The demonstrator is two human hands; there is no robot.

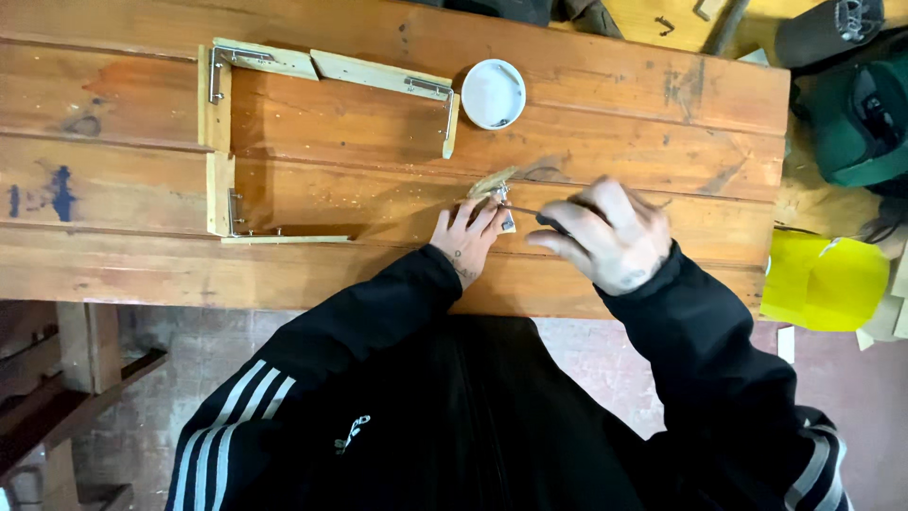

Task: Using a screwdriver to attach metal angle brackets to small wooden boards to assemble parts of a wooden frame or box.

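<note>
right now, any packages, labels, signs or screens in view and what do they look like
No signs or screens in view.
White round lid or tub: on the wooden workbench, right of the hinged wooden strips; plain, no label visible.
Yellow sheet or bag: off the bench's right edge; flat, bright yellow, no marking visible.

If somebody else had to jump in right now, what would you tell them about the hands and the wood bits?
Left hand: pressing a small pale wooden piece with a metal bracket flat on the brown plank workbench.
Right hand: closed around a dark-handled screwdriver, its tip at the bracket.
Further left lies a pale wooden strip frame, three sides joined by metal corner brackets. A round white plastic lid sits just above the hands.
Done: three frame corners bracketed.
Left: the small piece is not joined to the frame; the frame's right side is open.
</note>
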